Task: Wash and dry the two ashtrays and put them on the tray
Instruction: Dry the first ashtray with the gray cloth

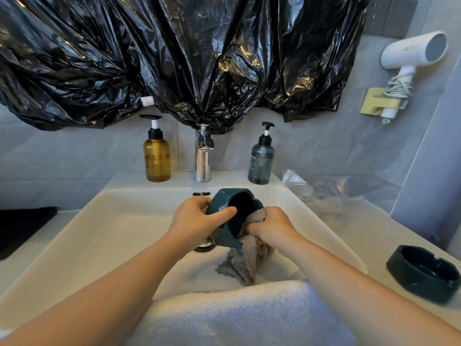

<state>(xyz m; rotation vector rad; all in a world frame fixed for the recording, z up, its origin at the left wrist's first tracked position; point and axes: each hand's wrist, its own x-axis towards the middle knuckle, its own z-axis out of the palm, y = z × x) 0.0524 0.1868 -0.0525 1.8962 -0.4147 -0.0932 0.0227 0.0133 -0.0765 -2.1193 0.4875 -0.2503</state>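
My left hand (197,221) grips a dark teal ashtray (228,204) tilted on its side above the white sink (119,221), its hollow facing right. My right hand (270,227) holds a grey fluffy cloth (245,260) bunched against the ashtray's opening, and the rest of the cloth hangs down into the basin. A second dark ashtray (422,272) sits upright on the counter at the right. A black tray (22,229) lies at the left edge of the counter.
A chrome tap (202,158) stands behind the basin between an amber pump bottle (157,156) and a grey-blue pump bottle (261,161). A white towel (239,313) covers the sink's front edge. Crumpled clear plastic (321,191) lies back right. A hair dryer (411,53) hangs on the wall.
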